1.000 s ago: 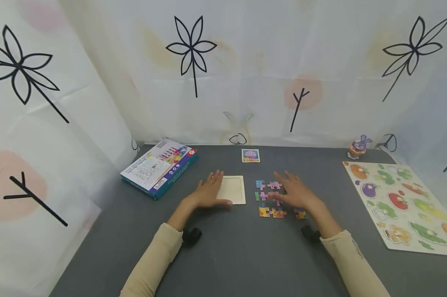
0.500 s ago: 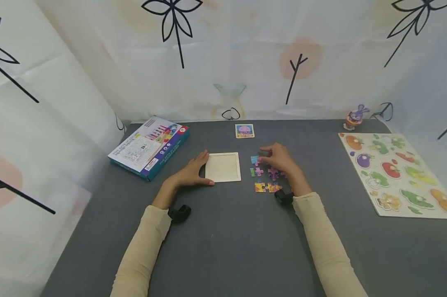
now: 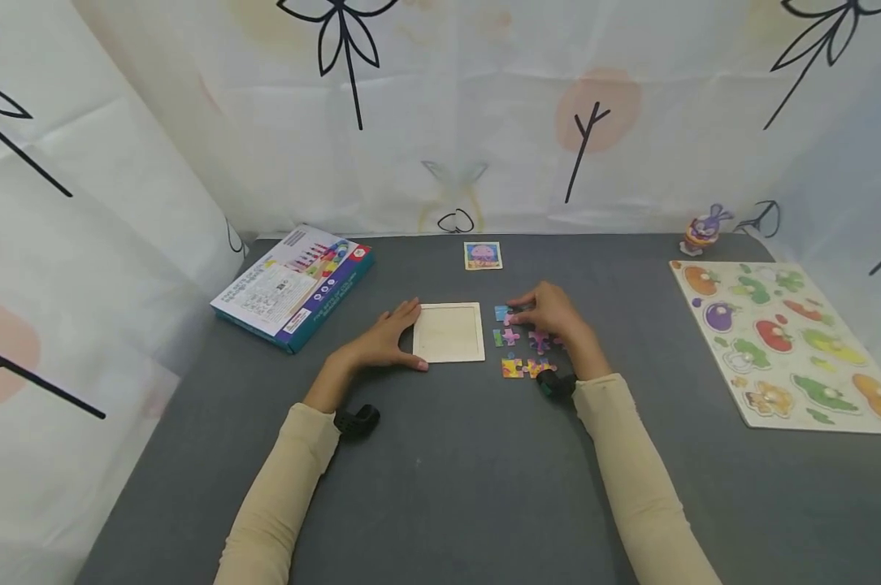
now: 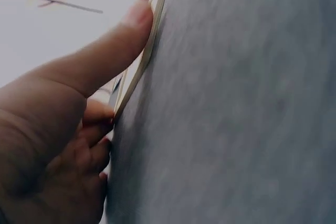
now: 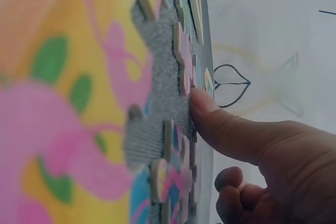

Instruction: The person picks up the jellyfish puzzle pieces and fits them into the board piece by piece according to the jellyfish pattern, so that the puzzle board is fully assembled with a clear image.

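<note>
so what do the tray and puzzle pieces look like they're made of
Tray: probably bare wood, matte, judging by its plain cream surface. Pieces: likely thin wood or thick card with a printed face; the right wrist view shows unprinted brownish edges beneath the colours.

The tray (image 3: 449, 333) is made of smooth, matt wood; the tabletop (image 3: 455, 479), blurred up close, is perhaps covered in cloth.

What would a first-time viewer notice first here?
Probably the bright vegetable board at right on the table. Then the left hand touching a pale square tray mid-table, and the right hand at colourful puzzle pieces to the tray's right. A teal-edged box lies far left.
</note>
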`<state>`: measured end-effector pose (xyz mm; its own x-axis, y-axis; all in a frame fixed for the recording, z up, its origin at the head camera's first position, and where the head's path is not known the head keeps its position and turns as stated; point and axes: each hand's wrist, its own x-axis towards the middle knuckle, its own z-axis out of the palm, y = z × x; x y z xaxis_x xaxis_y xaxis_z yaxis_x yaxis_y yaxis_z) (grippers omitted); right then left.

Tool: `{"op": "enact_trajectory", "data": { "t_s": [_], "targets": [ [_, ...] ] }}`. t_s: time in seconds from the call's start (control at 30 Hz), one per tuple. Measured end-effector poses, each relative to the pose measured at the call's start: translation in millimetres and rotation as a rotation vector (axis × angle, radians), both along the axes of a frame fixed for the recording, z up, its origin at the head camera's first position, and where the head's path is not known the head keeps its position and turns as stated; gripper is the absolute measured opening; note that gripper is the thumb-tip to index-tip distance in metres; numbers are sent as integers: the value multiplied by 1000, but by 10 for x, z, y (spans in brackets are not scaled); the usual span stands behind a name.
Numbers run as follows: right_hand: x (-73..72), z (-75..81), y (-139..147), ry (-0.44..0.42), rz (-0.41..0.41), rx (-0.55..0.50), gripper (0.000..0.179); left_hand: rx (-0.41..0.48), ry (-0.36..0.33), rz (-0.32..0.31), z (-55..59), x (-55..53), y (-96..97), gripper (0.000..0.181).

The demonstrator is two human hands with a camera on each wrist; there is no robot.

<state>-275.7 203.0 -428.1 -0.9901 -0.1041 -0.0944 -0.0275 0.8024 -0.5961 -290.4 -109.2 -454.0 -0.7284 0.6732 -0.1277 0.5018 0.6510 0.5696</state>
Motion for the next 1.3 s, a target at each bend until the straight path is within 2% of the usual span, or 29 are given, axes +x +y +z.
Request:
{"op": "enact_trajectory", "data": {
  "t_s": [0.23, 0.4, 0.47, 0.6, 0.83, 1.3],
  "targets": [
    [-34, -19, -57, -9, -5, 9, 33, 43, 0, -11, -22, 3, -93, 106],
    [-38, -9, -93, 33, 7, 6, 33, 54, -4, -6, -22, -13, -91, 106],
    [-49, 9, -166, 76, 33, 7, 34, 55, -13, 1, -16, -21, -97, 105],
    [-90, 48, -446, 99, 93, -17, 35, 52, -17, -6, 0, -31, -91, 102],
    [-167, 5, -863, 70, 80, -37, 33, 34, -18, -21, -5, -44, -26, 101],
    [-230, -42, -1061, 48, 102, -64, 32, 41, -29, -19, 29, -30, -45, 101]
  ]
}}
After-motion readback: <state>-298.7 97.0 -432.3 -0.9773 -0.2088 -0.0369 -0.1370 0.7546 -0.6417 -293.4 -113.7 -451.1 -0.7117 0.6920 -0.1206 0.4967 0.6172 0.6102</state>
